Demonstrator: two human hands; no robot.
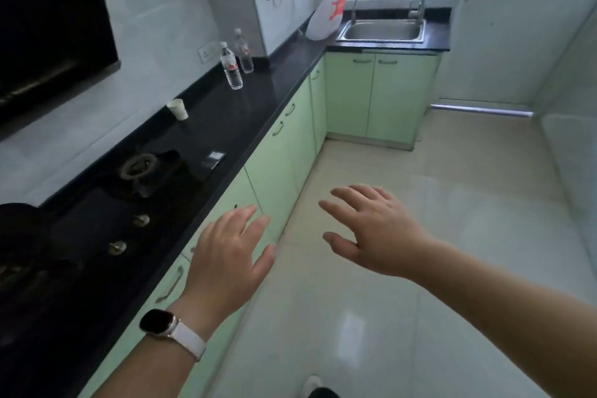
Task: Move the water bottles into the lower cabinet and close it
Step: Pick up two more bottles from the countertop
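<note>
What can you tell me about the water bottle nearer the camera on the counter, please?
The nearer water bottle is clear plastic with a white cap and a red-and-white label round its upper body. It stands upright on the black countertop, near the wall, just in front of a second bottle; whether the two touch cannot be told. No hand touches it.

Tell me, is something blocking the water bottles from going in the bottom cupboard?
Yes. The two clear plastic water bottles stand on the black stone countertop, and the pale green lower cabinet doors below are all shut. A door must open first; nothing else visible blocks the way.
</note>
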